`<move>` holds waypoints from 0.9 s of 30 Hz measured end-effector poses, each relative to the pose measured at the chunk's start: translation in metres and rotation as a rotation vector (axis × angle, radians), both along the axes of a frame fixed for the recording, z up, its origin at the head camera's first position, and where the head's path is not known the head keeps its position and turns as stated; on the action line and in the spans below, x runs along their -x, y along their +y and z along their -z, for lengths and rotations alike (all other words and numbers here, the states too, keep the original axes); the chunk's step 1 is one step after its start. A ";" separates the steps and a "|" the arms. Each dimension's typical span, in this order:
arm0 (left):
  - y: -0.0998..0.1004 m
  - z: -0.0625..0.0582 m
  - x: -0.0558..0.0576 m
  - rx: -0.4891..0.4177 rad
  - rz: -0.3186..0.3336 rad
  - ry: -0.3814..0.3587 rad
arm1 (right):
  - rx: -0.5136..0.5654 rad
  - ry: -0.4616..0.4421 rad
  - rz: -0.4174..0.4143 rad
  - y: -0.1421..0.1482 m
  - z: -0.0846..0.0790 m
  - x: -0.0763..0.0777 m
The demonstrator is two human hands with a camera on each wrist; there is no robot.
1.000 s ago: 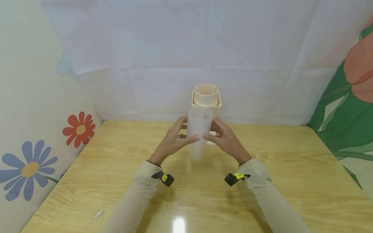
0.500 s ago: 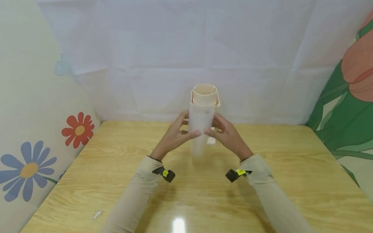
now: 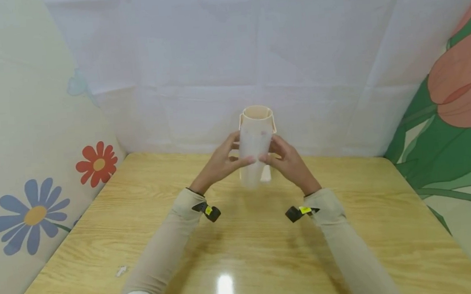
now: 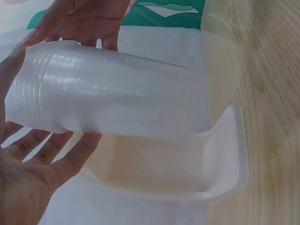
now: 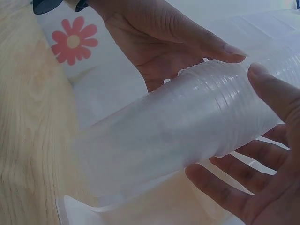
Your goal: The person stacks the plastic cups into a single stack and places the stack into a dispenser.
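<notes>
Both hands hold a nested stack of clear plastic cups (image 3: 255, 147) between them, in front of a cream, open-topped holder (image 4: 241, 150). My left hand (image 3: 223, 161) grips the stack from the left, my right hand (image 3: 289, 162) from the right. In the head view the thumbs lie on the near side, their tips close together. Ridged, overlapping rims of the cups (image 5: 215, 101) show between the hands in the right wrist view. The narrower end of the stack points down and stays above the table. Part of the holder is hidden behind the cups.
The wooden table (image 3: 242, 238) meets a white cloth backdrop (image 3: 196, 67) just behind the holder. A small white scrap (image 3: 121, 271) lies at the left of the table. Flower-printed panels (image 3: 35, 216) stand along both sides.
Both hands have lifted the cup stack a little, and it now overlaps more of the holder in the head view. The grip looks the same.
</notes>
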State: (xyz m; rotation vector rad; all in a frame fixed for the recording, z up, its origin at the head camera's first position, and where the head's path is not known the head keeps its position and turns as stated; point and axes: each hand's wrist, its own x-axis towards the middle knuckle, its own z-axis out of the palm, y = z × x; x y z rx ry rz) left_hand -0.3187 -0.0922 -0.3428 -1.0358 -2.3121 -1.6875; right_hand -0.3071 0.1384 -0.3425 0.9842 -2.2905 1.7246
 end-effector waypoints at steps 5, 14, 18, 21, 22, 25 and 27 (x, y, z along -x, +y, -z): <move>0.003 -0.006 0.002 -0.003 0.013 0.003 | -0.003 0.003 0.007 0.003 -0.005 0.001; 0.006 -0.018 0.010 0.003 0.026 0.030 | 0.003 0.047 0.018 0.006 -0.017 0.006; 0.007 -0.023 0.012 0.013 0.036 0.041 | 0.013 0.059 0.018 0.007 -0.020 0.009; 0.009 -0.029 0.013 0.021 0.034 0.056 | 0.016 0.070 0.026 0.008 -0.024 0.010; 0.009 -0.031 0.013 0.025 0.031 0.062 | 0.017 0.077 0.029 0.008 -0.026 0.010; 0.011 -0.037 0.014 0.034 0.018 0.080 | 0.023 0.099 0.035 0.009 -0.031 0.011; 0.012 -0.040 0.015 0.037 0.013 0.091 | 0.032 0.111 0.035 0.009 -0.033 0.012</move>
